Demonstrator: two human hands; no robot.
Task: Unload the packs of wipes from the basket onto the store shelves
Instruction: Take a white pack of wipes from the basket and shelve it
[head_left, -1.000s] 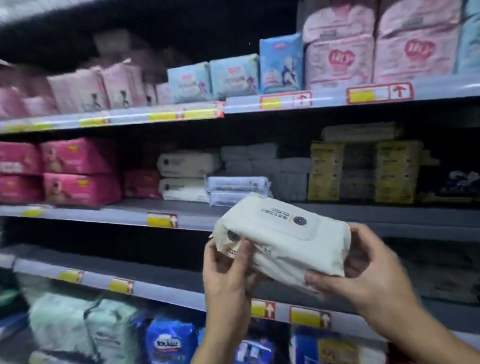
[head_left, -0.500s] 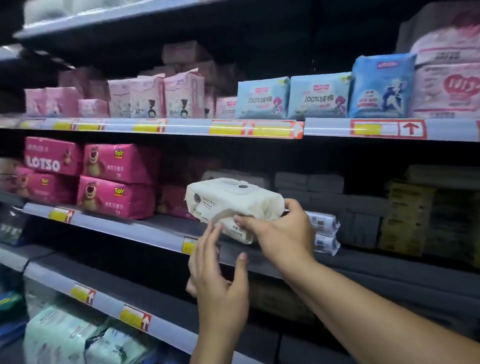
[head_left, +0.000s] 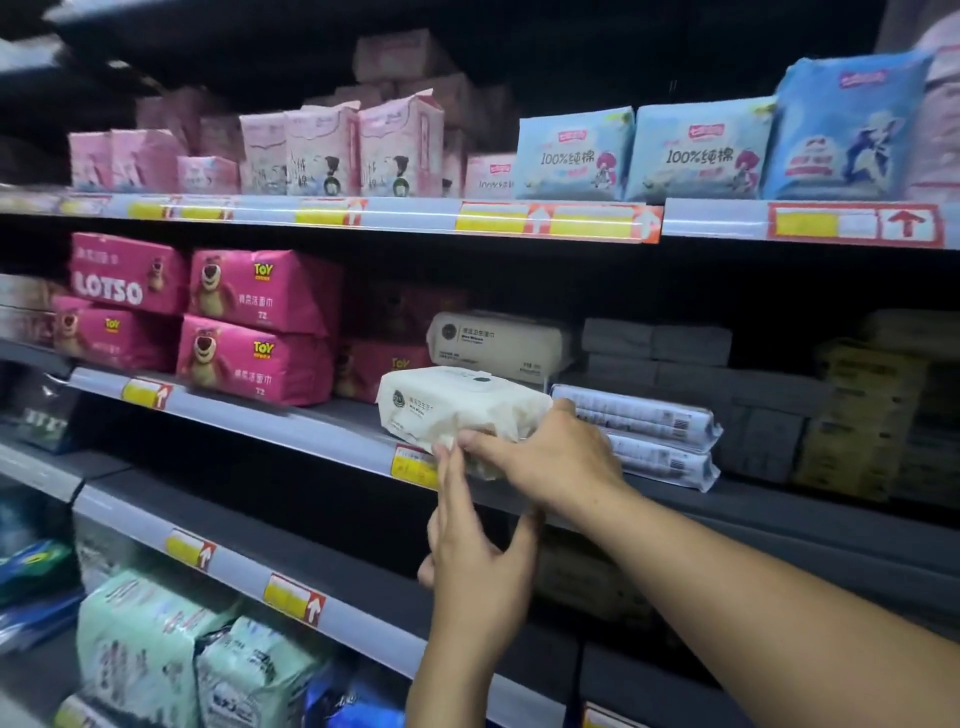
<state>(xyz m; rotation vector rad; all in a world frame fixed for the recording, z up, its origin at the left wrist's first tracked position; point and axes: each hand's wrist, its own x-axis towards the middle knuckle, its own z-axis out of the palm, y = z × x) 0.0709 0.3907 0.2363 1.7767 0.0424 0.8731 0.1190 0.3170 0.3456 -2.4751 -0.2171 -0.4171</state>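
A person is standing at a dim run of store shelving with dark back panels and pale grey front rails. The right hand (head_left: 550, 457) is gripping the near right end of a cream pack (head_left: 457, 410) of wipes, with the fingers curled round its crinkled wrapper. The pack is lying flat, lid up, at the front lip of the middle shelf (head_left: 291, 431). Its near corner is overhanging the rail, and it seems to be resting on the shelf, though the hands are hiding its underside. The left hand (head_left: 478, 551) is reaching up from below with its fingers straight, holding nothing, and its fingertips are touching the pack's lower edge just above a yellow price tag (head_left: 413, 465).

Just behind the pack, a second cream pack (head_left: 498, 343) is sitting deeper on the same shelf. To the left, pink bear packs (head_left: 254, 327) are lying two high. To the right, two flat white packs (head_left: 649, 431) are stacked beside the right hand, with grey packs (head_left: 675, 358) and yellow boxes (head_left: 872, 415) further along in shadow.

The top shelf (head_left: 415, 215) is carrying upright pink cartons (head_left: 353, 150) and pale blue packs (head_left: 571, 156). More yellow tags with red arrows are running along every rail. Below the lower shelf (head_left: 239, 571), green packs (head_left: 145, 639) are sitting in a cluster at the bottom left.
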